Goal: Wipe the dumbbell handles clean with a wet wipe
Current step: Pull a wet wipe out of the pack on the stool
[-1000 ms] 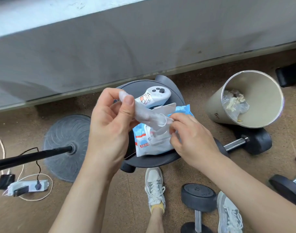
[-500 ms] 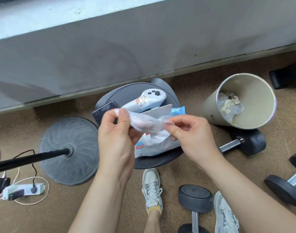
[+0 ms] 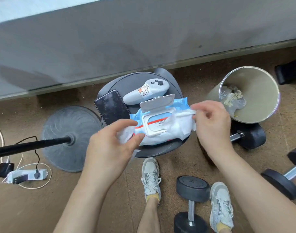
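While nothing on the floor is being touched, a grey disc base (image 3: 71, 137) with a black pole is being shown at the left, and a pale waste bin (image 3: 260, 98) with crumpled rubbish inside is being shown at the right. Between them, a round dark stool (image 3: 137, 81) is being loaded with three things. Three black dumbbells are being left on the brown floor: one (image 3: 248, 136) below the bin just behind the right hand, one (image 3: 192, 187) between the two shoes, one (image 3: 278, 182) at the right edge.

Above the stool, the left hand (image 3: 110, 148) and the right hand (image 3: 211, 125) are being held well apart. On the stool, a blue-and-white wipes pack (image 3: 160, 122) is being kept with its lid flipped up, beside a dark phone (image 3: 111, 106) and a white controller (image 3: 143, 93).

A wet wipe (image 3: 184, 113) is being stretched over the pack between the hands. Its left end is being pinched by the left thumb and fingers, while its twisted right end is being pinched by the right fingertips. A white power strip (image 3: 31, 175) is being left at the far left.
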The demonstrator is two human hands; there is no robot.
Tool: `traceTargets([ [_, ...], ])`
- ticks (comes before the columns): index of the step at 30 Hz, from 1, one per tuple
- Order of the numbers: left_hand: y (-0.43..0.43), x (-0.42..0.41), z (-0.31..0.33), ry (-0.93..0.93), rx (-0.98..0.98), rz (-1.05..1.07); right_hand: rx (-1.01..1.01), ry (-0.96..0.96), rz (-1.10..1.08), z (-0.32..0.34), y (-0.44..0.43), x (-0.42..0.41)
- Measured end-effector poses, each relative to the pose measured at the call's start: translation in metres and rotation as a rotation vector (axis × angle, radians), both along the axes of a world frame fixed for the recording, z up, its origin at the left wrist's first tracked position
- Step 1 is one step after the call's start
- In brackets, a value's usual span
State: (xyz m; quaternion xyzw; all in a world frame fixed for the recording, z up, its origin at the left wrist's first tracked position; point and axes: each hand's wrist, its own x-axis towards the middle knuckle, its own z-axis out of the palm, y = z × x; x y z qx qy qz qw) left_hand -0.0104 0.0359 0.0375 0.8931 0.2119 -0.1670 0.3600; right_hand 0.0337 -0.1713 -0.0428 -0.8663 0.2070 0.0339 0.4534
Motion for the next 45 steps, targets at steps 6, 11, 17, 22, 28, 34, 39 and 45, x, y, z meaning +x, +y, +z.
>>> traceTargets([
  [6,-0.044,0.015,-0.032,0.063,0.31,-0.421,-0.344,-0.072,0.555,-0.004,0.003,-0.02],
  [11,-0.054,0.048,-0.049,0.05,0.356,-0.649,-0.059,0.043,0.181,0.013,-0.025,-0.016],
  [17,-0.038,0.061,-0.054,-0.057,0.211,-0.626,0.364,0.121,-0.038,0.018,-0.012,0.002],
  [22,-0.008,0.037,-0.051,-0.129,-0.123,-0.42,0.096,0.073,0.39,0.015,0.019,0.004],
  [28,-0.006,0.017,-0.05,-0.122,-0.279,-0.296,-0.186,0.049,0.702,0.012,0.04,0.004],
  [34,-0.003,0.014,-0.058,-0.092,-0.339,-0.239,-0.422,0.154,0.989,0.016,0.046,0.014],
  [39,-0.001,0.019,-0.06,-0.077,-0.495,-0.089,-0.06,0.042,0.753,0.015,0.035,0.012],
  [45,-0.001,0.02,-0.059,-0.04,-0.58,-0.092,-0.439,0.02,0.987,0.006,0.035,0.001],
])
